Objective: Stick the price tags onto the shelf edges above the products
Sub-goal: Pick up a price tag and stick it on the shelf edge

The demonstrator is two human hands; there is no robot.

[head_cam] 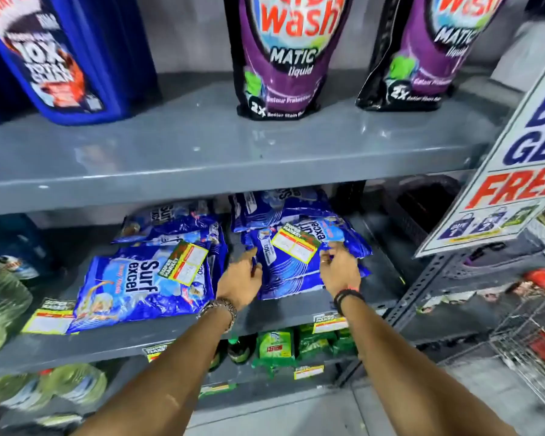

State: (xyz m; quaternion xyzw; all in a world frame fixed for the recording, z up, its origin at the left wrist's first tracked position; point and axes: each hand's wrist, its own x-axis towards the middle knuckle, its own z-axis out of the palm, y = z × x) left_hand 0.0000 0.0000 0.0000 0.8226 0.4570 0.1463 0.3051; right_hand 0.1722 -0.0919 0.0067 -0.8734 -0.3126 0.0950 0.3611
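My left hand [244, 273] and right hand [339, 267] rest on a stack of blue plastic detergent packets [291, 272] on the grey metal middle shelf [283, 313], fingers curled at either side. A yellow-and-red paper price tag [296, 245] lies on the stack between them; whether either hand grips it, I cannot tell.

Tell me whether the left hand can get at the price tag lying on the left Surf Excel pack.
Probably yes. The left hand rests at the right pack's edge, right beside the left pack. The tag lies uncovered on top, with nothing between it and the hand.
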